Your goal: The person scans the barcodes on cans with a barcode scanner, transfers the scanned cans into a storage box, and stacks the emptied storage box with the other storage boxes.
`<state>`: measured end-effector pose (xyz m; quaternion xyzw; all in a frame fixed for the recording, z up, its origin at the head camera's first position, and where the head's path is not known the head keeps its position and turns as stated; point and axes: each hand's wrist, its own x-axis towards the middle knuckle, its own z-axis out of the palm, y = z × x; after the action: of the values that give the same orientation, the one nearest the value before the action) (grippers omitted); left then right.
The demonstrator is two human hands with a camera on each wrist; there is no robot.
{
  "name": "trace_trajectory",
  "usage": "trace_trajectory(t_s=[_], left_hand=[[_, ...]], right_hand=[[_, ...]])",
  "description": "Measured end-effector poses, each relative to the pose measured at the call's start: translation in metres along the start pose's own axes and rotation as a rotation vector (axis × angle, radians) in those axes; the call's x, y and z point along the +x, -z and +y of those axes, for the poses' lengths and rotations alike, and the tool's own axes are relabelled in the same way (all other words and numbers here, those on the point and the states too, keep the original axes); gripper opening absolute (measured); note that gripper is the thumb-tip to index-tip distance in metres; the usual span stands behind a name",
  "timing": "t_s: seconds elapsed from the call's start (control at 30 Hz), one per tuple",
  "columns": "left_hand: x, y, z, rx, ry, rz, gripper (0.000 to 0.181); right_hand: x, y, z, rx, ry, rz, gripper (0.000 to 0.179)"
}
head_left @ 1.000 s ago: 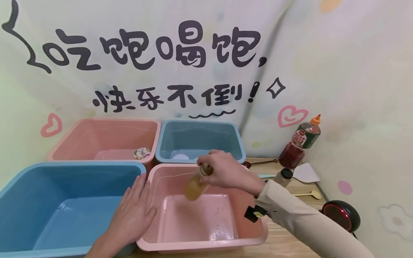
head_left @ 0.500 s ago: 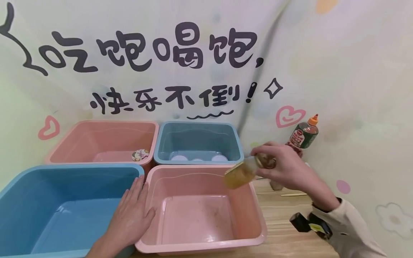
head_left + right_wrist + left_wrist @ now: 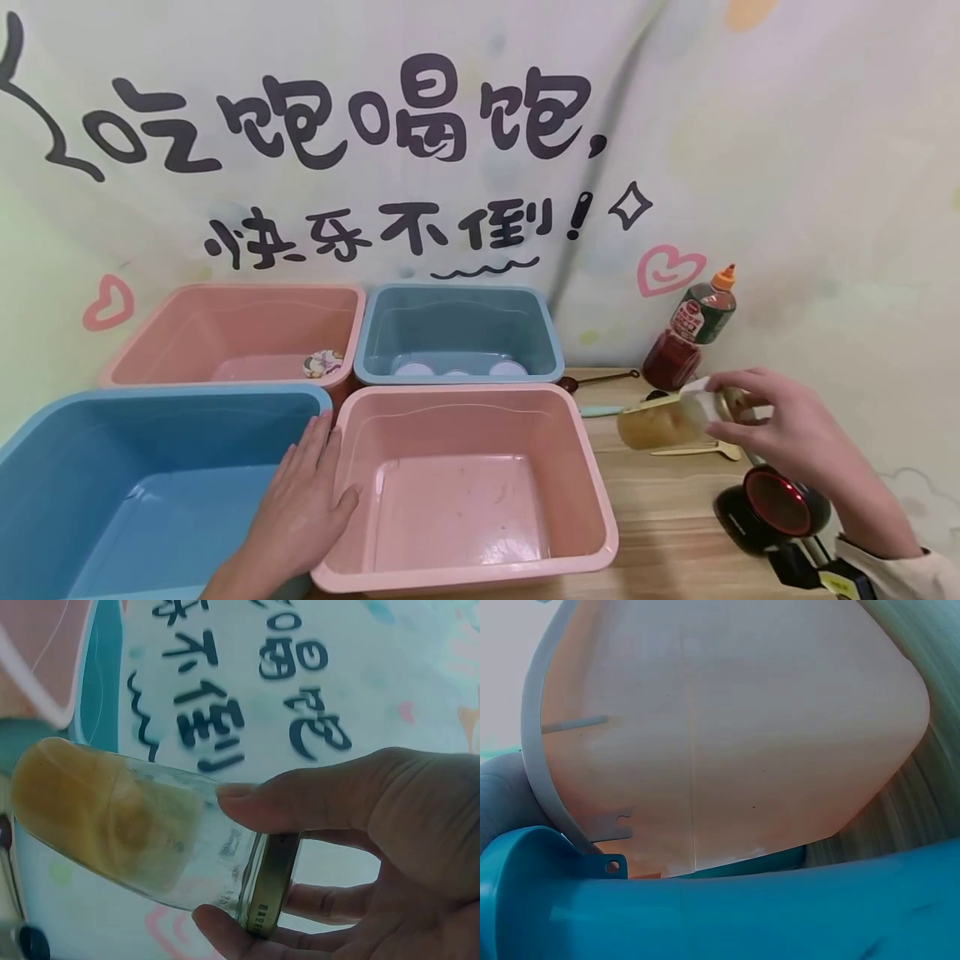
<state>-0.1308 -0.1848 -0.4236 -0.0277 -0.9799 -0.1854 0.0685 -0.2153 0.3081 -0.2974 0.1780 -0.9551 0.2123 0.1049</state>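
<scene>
1. Grasping a glass jar [image 3: 663, 423] by its lid end: grip of the right hand [image 3: 780, 421], thumb across the glass near the metal lid band, fingers curled beneath.
2. Released and flat: grip of the left hand [image 3: 303, 500], fingers straight, resting where the near blue tub [image 3: 45, 417] meets the near pink tub [image 3: 465, 571].
3. Jar held in the air on its side over the bench [image 3: 660, 517], right of the near pink tub and apart from it, base pointing toward that tub.
4. Step in hand, by judgement: carrying the jar at the bench's right end, not yet set down.
5. Next move, as a judgement: likely calls for turning the jar upright and finding a bare patch among the sauce bottle [image 3: 690, 333], the pale spoon [image 3: 701, 452] and the round red-and-black device [image 3: 776, 504] before loosening the grip.
6. Look of the jar [image 3: 127, 825] from the right wrist: clear glass, amber-yellow cloudy contents gathered toward the base, smears on the inside wall, dull gold lid band with small lettering too blurred to read.
7. Beyond: rear pink tub [image 3: 225, 292] and rear blue tub [image 3: 457, 292], white round things in the latter.
</scene>
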Motion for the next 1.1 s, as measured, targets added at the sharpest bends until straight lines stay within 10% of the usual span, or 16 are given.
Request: trace_trajectory(t_s=[0.87,1.1], left_hand=[[-0.001,0.001,-0.002,0.007,-0.002,0.004,0.078],[-0.001,0.001,-0.001,0.007,0.012,-0.002,0.078]], right_hand=[[-0.074,-0.005,0.098,-0.153,-0.230,-0.142,0.044],[-0.063,-0.011,0.088,-0.107,-0.108,-0.025,0.042]])
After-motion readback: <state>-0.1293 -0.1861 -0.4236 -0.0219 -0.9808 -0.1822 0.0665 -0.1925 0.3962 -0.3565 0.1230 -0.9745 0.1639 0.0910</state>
